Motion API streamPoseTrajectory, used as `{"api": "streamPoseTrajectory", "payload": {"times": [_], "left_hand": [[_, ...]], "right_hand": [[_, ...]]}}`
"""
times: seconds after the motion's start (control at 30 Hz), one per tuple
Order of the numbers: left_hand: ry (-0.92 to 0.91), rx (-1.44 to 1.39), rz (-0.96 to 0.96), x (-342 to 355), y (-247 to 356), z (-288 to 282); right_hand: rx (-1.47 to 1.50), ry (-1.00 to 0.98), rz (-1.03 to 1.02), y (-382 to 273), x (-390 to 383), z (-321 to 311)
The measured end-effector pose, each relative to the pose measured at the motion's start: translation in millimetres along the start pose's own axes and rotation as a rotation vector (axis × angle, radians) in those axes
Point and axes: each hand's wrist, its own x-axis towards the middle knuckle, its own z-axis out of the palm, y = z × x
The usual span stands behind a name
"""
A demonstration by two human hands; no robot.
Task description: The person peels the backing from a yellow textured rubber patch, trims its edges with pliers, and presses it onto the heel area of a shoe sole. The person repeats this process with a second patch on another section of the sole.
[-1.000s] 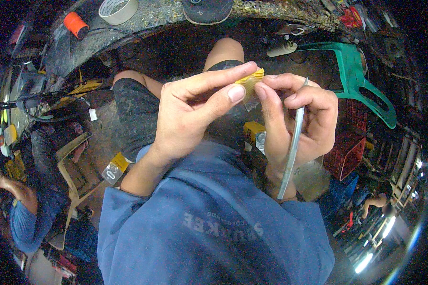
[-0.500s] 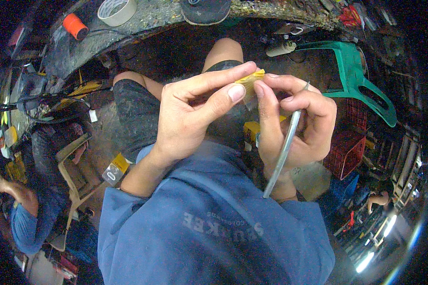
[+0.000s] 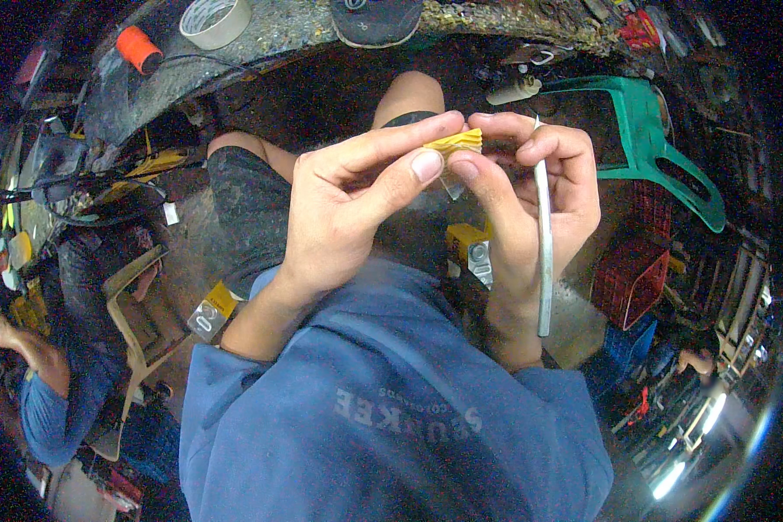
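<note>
My left hand [image 3: 335, 204] pinches a small yellow pleated piece [image 3: 459, 140] between thumb and forefinger, above my lap. It looks like thin folded sheet, and a clear part hangs below it; its exact kind is hard to make out. My right hand [image 3: 509, 217] is closed too, its thumb and index fingertips at the piece's right end. Held by the other fingers of that hand is a thin grey metal rod [image 3: 545, 261], pointed at the top and lying nearly upright along the palm.
Ahead, a worn workbench [image 3: 291, 33] carries a tape roll [image 3: 216, 22], an orange cylinder [image 3: 138, 50] and a dark cap [image 3: 376, 22]. Right of me stand a green plastic chair [image 3: 639, 130] and red crate [image 3: 628, 283]. Another person's arm [image 3: 39, 352] shows at left.
My right hand has shifted slightly left, and its rod has swung from slanting to nearly upright. The yellow piece is turned so more of its pleats show.
</note>
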Motion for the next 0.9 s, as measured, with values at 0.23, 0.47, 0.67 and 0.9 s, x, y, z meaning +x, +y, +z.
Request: {"api": "streamPoseTrajectory", "payload": {"times": [0.23, 0.47, 0.67, 0.9], "left_hand": [[0.035, -0.002, -0.013, 0.2, -0.7, 0.2], [0.029, 0.022, 0.046, -0.1, -1.8, 2.9], [0.064, 0.069, 0.041, 1.6, -2.4, 2.9], [0.104, 0.05, 0.034, 1.8, -3.8, 4.0]], "right_hand": [[0.085, -0.013, 0.04, 2.7, 0.5, 1.5], [0.197, -0.04, 0.136, 3.9, 2.2, -3.2], [0.25, -0.069, 0.168, 7.6, 2.5, -3.9], [0.251, -0.095, 0.197, 8.4, 3.5, -3.8]]}}
